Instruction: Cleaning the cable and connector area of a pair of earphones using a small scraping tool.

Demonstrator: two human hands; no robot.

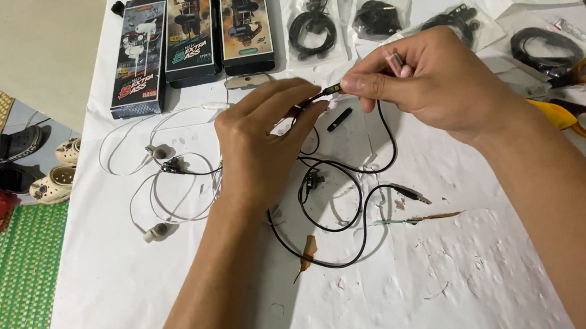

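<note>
A: What takes up the most room?

B: The tabletop, covered in white paper that is scuffed and torn in spots. It sits beside a green woven mat with some sandals on the floor.

A: And on the paper?

B: Along the far edge, three tall black earphone boxes stand side by side, then several clear bags with coiled black earphones. At the far right lie yellow-handled scissors.

A: The hands?

B: Both meet above the middle. The left hand is closed in a pinch, thumb and forefinger on the black earphone cable near its inline piece. The right hand is closed too, fingertips nipping the same small piece from the other side, with a little metallic part tucked between its fingers.

A: Where does that cable go?

B: It hangs from the hands and loops over the paper just below them, ending in a plug to the right.

A: Anything smaller?

B: White earphones lie loosely to the left, and a small black cap rests just under the hands.
</note>
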